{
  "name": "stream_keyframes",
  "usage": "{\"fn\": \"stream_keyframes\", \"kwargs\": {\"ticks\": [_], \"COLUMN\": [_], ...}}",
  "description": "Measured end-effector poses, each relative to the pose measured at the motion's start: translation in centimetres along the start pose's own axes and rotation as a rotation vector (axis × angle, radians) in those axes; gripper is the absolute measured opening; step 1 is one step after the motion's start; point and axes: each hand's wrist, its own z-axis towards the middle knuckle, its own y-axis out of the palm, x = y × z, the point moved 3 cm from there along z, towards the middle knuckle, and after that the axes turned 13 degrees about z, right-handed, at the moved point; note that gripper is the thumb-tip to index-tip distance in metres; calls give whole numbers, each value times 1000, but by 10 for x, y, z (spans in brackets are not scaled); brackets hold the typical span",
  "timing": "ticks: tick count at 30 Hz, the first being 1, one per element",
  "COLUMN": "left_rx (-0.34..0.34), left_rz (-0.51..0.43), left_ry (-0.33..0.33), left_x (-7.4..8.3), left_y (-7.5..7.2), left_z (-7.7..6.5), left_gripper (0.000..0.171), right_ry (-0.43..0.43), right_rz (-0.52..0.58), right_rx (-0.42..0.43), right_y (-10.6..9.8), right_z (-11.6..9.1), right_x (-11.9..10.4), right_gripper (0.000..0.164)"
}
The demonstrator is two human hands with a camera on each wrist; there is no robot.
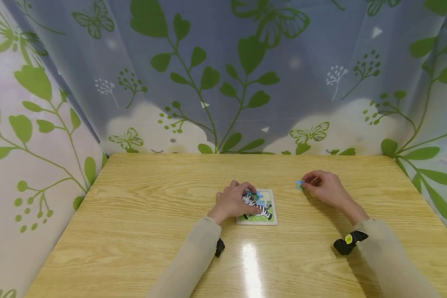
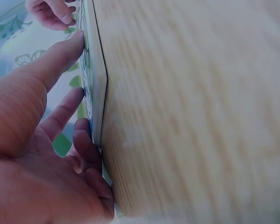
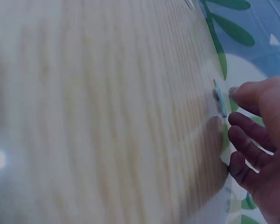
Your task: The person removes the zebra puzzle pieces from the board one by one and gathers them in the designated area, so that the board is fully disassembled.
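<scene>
A person's right hand (image 1: 325, 190), its fingers loosely bent and a gap between thumb and forefinger, hovers over a blue-and-green jigsaw piece (image 1: 298, 185) on the wooden table (image 1: 134, 227), right of the frame's center; whether the fingertips touch it is unclear. Near center, the left hand (image 1: 231, 201), fingers spread, rests thumb and forefinger on a zebra jigsaw puzzle (image 1: 265, 212), bare at upper right. Pinching the piece by opposite edges, puzzle held steady, would serve best.

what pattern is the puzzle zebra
Black and white stripes on the zebra, best in the head view.
</scene>
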Motion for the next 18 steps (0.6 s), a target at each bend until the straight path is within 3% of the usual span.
{"fn": "stream_keyframes", "kwargs": {"ticks": [4, 18], "left_rx": [-1, -2], "left_rz": [-22, -29], "left_ry": [4, -10], "left_x": [0, 0], "left_y": [-1, -1], "left_z": [0, -1], "left_gripper": [54, 53], "right_ry": [-8, -171], "right_rz": [29, 109], "right_rx": [-2, -111], "right_y": [9, 54], "right_z": [-3, -17], "right_x": [-10, -45], "right_gripper": [22, 19]}}
